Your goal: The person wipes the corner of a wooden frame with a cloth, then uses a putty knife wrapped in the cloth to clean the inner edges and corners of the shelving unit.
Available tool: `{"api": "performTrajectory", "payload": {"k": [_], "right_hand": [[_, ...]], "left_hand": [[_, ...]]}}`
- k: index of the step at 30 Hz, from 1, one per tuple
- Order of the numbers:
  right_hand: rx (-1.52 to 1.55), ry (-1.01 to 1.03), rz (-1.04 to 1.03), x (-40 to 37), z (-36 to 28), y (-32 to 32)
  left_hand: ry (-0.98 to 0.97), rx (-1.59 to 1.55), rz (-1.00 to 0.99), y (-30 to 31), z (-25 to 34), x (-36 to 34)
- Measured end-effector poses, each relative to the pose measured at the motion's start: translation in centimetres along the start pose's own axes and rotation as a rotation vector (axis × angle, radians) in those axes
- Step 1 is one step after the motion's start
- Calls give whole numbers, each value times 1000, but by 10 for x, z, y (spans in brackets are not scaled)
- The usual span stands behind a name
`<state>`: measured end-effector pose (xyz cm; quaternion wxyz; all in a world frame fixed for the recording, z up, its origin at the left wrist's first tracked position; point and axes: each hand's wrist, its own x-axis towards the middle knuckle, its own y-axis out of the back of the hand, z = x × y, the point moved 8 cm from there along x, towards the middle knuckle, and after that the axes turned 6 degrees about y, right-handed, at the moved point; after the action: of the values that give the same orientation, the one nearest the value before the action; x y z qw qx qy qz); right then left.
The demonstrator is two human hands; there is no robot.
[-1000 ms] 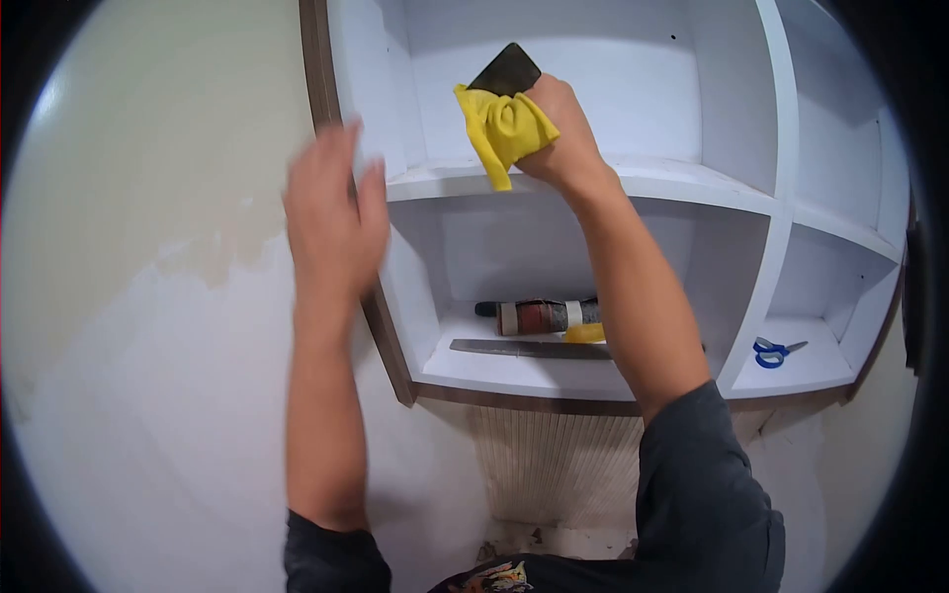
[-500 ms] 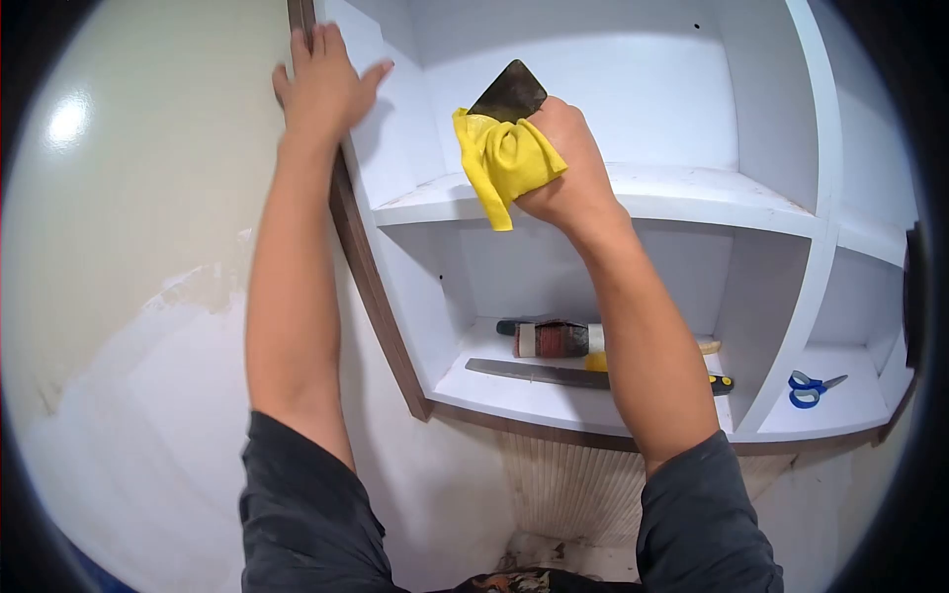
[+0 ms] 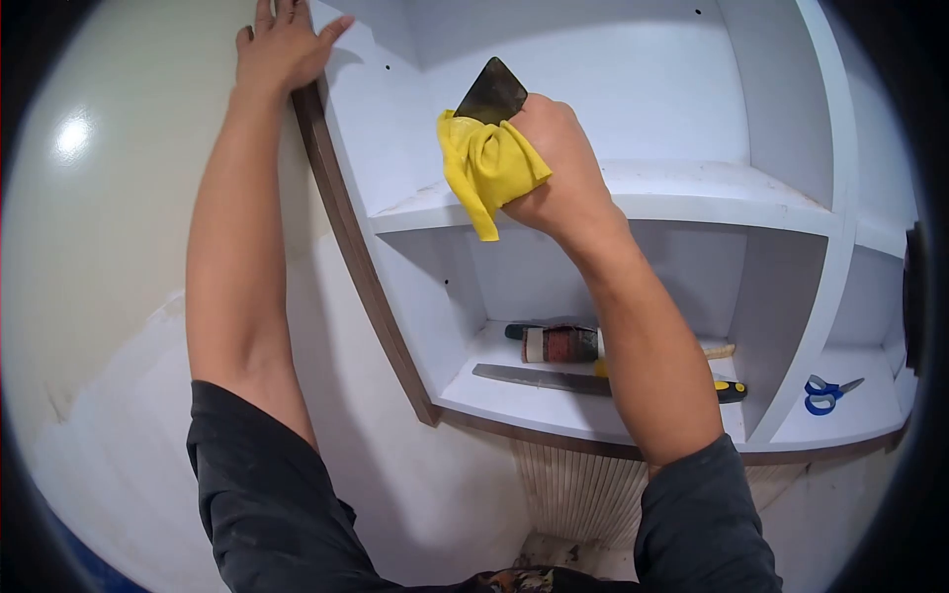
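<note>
Filling most of what I see, a white, box-like wall shelving unit (image 3: pixel 712 208) stands before the person; to its left spreads a glossy cream wall (image 3: pixel 109 247) with a paler, matt patch lower down; the person's two arms reach up from short dark-grey sleeves (image 3: pixel 277 484); below the unit sits a beige ribbed panel (image 3: pixel 583 494), and a dark-brown wooden edge strip (image 3: pixel 348 227) runs down the unit's left side; on the lower shelf lies a long, flat grey metal blade (image 3: pixel 539 378), and behind it a rounded red-and-grey bundle with a pale band (image 3: pixel 560 344), the right forearm crossing in front of both; the left hand (image 3: pixel 282 49) is open, fingers and thumb spread, against the top of the strip, though I cannot tell whether it grips; the right hand (image 3: pixel 559 158) is curled tight, in front of the upper compartment, around a bright-yellow, crumpled cloth (image 3: pixel 494 163); a dark, flat, square-cornered plate (image 3: pixel 492 91) juts upward from the cloth; blue-handled metal scissors (image 3: pixel 830 393) lie in the lower right compartment.
</note>
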<state>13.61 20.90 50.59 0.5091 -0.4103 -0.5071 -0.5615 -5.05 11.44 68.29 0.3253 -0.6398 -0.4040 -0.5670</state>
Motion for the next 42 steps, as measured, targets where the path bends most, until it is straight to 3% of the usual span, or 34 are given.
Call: {"api": "performTrajectory", "payload": {"k": [2,6,13,18,21,24,26,28,30,34,35,38,42], "right_hand": [[-7,63,33,0,-2,4],[-31,126,74,-1,-4,9],[11,16,80,1,6,8],[50,-36,102,-2,11,10],[35,-31,59,2,13,9],[14,-43,53,2,18,9],[-19,20,63,0,20,9],[-84,178,67,1,14,10],[114,58,66,5,16,4],[436,-15,64,11,1,-28],[498,-23,65,13,-3,-46],[137,-176,-66,39,-14,-89],[67,-294,-99,66,5,-131]], "left_hand": [[53,-27,-313,8,2,2],[-133,349,-47,-4,3,-16],[-290,309,-220,2,18,-118],[-425,265,-368,10,33,-230],[-496,194,-418,16,40,-282],[-541,-120,-789,27,43,-336],[-548,-399,-638,46,39,-374],[-340,-756,-890,50,32,-413],[-202,-1022,-758,60,26,-461],[-99,-1000,-1076,62,38,-546],[-56,-1065,-1070,62,38,-560],[80,-1255,-1051,60,30,-590],[281,-1436,-1103,51,6,-625]]}}
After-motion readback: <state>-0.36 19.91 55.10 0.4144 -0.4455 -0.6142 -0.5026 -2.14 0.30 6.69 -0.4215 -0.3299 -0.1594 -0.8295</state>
